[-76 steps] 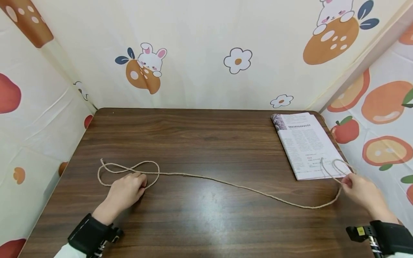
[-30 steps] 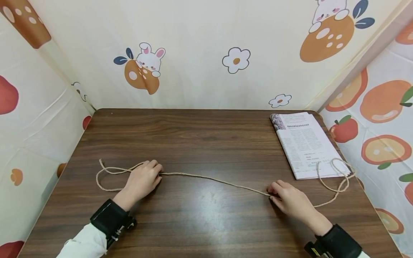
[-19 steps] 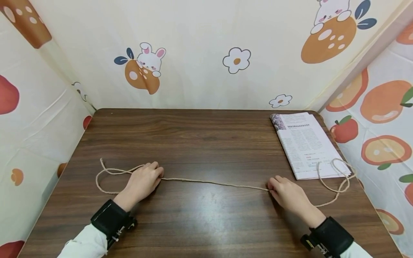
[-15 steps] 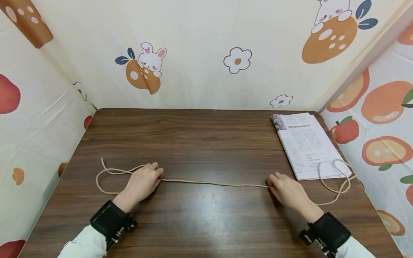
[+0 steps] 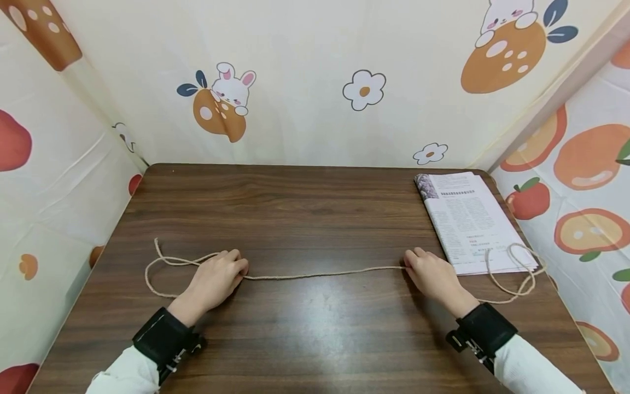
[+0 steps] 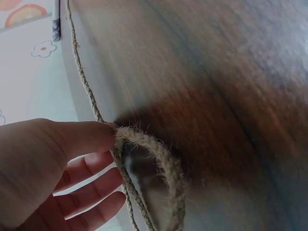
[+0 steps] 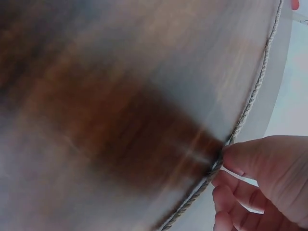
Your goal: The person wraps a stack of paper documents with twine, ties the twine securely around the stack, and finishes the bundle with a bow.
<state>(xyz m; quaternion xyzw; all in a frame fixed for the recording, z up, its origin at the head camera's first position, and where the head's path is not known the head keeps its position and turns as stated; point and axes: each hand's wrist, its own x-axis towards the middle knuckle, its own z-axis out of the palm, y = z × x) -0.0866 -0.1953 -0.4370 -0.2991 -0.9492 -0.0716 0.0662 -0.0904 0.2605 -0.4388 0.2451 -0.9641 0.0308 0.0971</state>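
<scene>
A thin beige braided rope [image 5: 320, 274] runs nearly straight across the dark wooden table [image 5: 305, 219] between two hands. My left hand [image 5: 216, 279] pinches it at the left; the left wrist view shows thumb and fingers on the rope [image 6: 86, 86], with a loop bending back beside the thumb. My right hand [image 5: 435, 276] pinches the other end of the straight stretch, and in the right wrist view the rope [image 7: 257, 86] passes between thumb and forefinger. Loose loops lie left of the left hand. Beyond the right hand, the rope's other loops overlap a folded newspaper [image 5: 467, 219].
The newspaper lies at the table's back right corner. A cream wall covering [image 5: 305, 120] with printed rabbits and flowers stands behind the table, and fruit-printed sheets [image 5: 590, 230] flank its sides. Black camera straps [image 5: 164, 336] wrap both wrists.
From holding near the right-hand loops, the right hand has come inward along the rope, then shifted slightly away from the body. The left hand has moved right, and its loop is pulled smaller.
</scene>
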